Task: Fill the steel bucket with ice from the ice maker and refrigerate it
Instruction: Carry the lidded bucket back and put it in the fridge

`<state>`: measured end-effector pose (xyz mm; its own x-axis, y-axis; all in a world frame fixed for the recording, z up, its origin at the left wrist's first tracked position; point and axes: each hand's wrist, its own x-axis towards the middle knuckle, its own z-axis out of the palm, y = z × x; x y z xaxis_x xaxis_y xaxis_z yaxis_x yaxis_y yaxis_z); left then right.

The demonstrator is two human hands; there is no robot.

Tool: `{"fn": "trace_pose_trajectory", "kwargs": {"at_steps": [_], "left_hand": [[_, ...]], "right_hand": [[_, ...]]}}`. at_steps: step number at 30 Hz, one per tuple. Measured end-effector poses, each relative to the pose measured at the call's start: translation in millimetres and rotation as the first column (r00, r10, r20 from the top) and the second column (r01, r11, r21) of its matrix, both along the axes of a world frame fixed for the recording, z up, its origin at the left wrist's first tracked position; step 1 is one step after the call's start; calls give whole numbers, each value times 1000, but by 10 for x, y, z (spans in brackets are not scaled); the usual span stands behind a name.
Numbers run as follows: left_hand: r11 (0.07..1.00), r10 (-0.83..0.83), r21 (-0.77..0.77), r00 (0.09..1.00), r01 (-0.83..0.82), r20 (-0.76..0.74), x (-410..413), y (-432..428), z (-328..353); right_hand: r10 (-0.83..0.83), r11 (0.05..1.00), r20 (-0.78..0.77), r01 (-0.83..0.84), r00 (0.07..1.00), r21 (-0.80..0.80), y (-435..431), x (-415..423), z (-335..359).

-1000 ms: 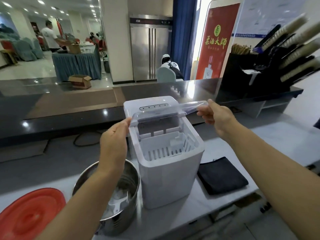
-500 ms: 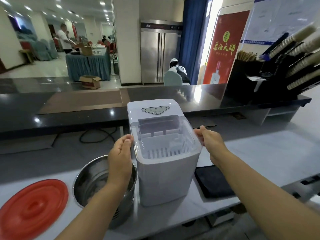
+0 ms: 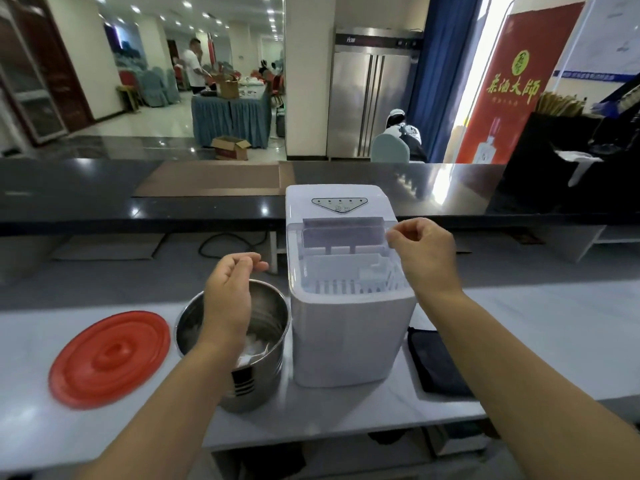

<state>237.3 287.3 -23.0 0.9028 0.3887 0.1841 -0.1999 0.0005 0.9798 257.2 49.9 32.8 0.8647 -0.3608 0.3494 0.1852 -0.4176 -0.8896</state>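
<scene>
We judge filling done: steel bucket (image 3: 258, 386), ice inside, sits just left of ice maker (image 3: 349, 341), cover down, left hand (image 3: 228, 296) above the bucket and right hand (image 3: 424, 258) above the ice maker both loose, empty; next likely calls for gripping the bucket, off to the fridge (image 3: 370, 98) behind.

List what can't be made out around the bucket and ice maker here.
Head view only:
- Ice level in the steel bucket: the left hand and its forearm cover most of the opening.
- Ice inside the ice maker: its closed clear lid blurs it.
- Control panel labels: too small.
- Black cloth: the right forearm hides its right edge.
- Whether the right hand touches the lid: unclear.
</scene>
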Motion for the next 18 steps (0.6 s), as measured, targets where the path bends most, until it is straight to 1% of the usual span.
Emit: {"fn": "trace_pose_trajectory", "kwargs": {"at_steps": [3, 5, 9, 13, 18], "left_hand": [[998, 56, -17, 998, -56, -31, -93, 214, -32], [995, 90, -27, 995, -91, -47, -152, 372, -22], [985, 170, -36, 984, -172, -52, -240, 730, 1], [979, 201, 0, 976, -202, -81, -316, 1145, -70], [977, 212, 23, 954, -212, -209, -385, 1846, -252]], "right_hand": [[127, 992, 13, -127, 992, -3, 339, -93, -34], [206, 978, -15, -206, 978, 15, 557, -143, -76], [353, 933, -49, -348, 934, 91, 1027, -199, -122], [454, 889, -103, -442, 885, 122, 1583, -248, -176], [566, 817, -142, -531, 812, 226, 2386, -309, -259]]}}
